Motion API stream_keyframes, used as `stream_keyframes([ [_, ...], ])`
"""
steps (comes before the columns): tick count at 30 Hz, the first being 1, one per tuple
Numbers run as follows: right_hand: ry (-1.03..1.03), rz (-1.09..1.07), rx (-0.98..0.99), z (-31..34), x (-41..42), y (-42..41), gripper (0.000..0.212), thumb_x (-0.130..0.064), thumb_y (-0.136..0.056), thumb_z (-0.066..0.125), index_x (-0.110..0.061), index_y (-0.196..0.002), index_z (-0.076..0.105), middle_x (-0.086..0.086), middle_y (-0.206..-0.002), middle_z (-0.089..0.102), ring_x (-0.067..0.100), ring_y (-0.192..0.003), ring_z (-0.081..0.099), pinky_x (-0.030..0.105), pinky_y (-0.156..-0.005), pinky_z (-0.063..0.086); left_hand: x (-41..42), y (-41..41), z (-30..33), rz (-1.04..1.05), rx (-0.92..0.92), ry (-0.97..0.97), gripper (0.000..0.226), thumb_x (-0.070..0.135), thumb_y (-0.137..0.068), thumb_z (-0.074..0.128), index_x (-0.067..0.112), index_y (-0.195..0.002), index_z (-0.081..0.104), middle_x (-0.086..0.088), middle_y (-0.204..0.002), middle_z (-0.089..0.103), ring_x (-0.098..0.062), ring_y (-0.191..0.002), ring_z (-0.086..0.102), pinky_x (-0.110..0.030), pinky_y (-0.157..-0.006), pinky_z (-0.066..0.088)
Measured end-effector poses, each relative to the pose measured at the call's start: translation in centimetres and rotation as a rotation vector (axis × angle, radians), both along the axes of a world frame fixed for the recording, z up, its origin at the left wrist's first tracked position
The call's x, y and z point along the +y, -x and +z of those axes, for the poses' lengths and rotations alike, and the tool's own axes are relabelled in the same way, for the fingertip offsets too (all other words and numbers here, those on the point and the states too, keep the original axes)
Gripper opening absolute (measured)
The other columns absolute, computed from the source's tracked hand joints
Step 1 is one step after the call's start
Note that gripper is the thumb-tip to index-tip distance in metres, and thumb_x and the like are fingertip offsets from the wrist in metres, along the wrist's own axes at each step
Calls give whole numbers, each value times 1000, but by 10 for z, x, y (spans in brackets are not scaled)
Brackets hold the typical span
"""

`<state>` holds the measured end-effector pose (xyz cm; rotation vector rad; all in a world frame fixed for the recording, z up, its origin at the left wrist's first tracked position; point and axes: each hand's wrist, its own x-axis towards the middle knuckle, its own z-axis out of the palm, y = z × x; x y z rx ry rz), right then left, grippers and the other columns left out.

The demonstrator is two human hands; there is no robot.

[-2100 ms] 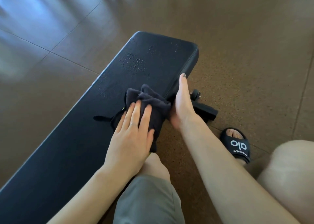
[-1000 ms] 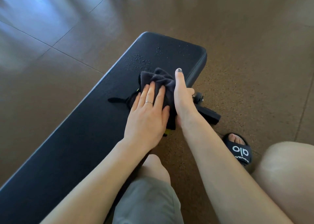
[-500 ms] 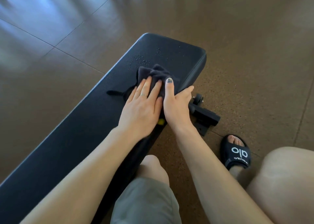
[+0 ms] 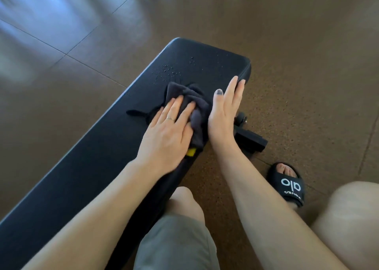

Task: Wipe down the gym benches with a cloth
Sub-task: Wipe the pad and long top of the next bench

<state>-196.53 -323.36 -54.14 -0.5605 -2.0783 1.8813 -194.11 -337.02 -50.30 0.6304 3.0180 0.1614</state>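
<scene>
I'm in a gym: a black padded bench (image 4: 98, 159) stands on speckled brown rubber floor (image 4: 307, 85) tiles.

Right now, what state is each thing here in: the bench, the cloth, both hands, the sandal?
Bench: flat, droplets left near its far end.
Cloth: bunched on the bench top, under the left hand.
Left hand: fingers straight, presses the cloth.
Right hand: open, rests along the bench's right edge, beside the cloth.
Sandal: worn, on the floor.
</scene>
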Motion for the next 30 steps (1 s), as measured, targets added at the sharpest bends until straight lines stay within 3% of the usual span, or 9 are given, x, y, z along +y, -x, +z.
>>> stream_keyframes([
  [4, -93, 26, -1, -1, 4, -5, 69, -47, -104, 20, -24, -166, 2, -1, -174, -13, 16, -160, -9, 47, -131, 6, 18, 52, 1, 122, -30, -13, 56, 43, -110, 18, 28, -163, 10, -2, -172, 5, -18, -158, 3, -33, -125, -1],
  [11, -77, -5, -42, 3, -4, 3, 75, -51, -100, 24, -23, -166, 4, -2, -174, -13, 16, -160, -10, 46, -131, 6, -13, -26, 6, 17, -18, 8, 58, 48, -107, 10, 31, -162, 10, 2, -171, 7, -14, -157, 4, -30, -125, -1],
  [14, -50, -43, 21, -5, -7, 5, 70, -48, -103, 26, -23, -167, 8, -2, -174, -11, 13, -160, -10, 48, -131, 7, -8, 10, 2, -2, -5, -15, 60, 46, -105, 14, 27, -162, 20, -4, -170, 16, -20, -157, 13, -35, -127, 9],
  [17, -47, -57, 19, -6, -7, 3, 68, -49, -104, 24, -27, -166, 8, -5, -174, -11, 11, -160, -10, 49, -131, 7, 12, 66, 1, 93, -20, -30, 56, 43, -109, 18, 27, -163, 15, -4, -171, 9, -20, -158, 7, -35, -126, 4],
  [20, -49, -55, 1, -4, -7, 4, 70, -52, -102, 22, -28, -166, 7, -7, -174, -11, 12, -160, -9, 49, -130, 9, 23, 64, 1, 143, -15, -45, 57, 44, -110, 18, 26, -163, 10, -2, -172, 4, -18, -158, 2, -33, -125, -2],
  [25, -21, -100, 0, -3, -11, 8, 82, -65, -93, 21, -29, -166, 9, -6, -175, -8, 13, -160, -7, 49, -130, 12, -7, -31, 5, 34, -24, -40, 59, 50, -106, 9, 31, -162, 12, 5, -171, 8, -7, -155, -4, -25, -122, -10],
  [30, -40, -130, 31, -10, -14, 7, 77, -61, -97, 21, -29, -166, 11, -7, -175, -6, 10, -160, -6, 47, -131, 11, -5, 26, 4, -15, -22, -39, 55, 45, -109, 18, 34, -162, 14, 4, -171, 10, -11, -157, 3, -27, -124, -4],
])
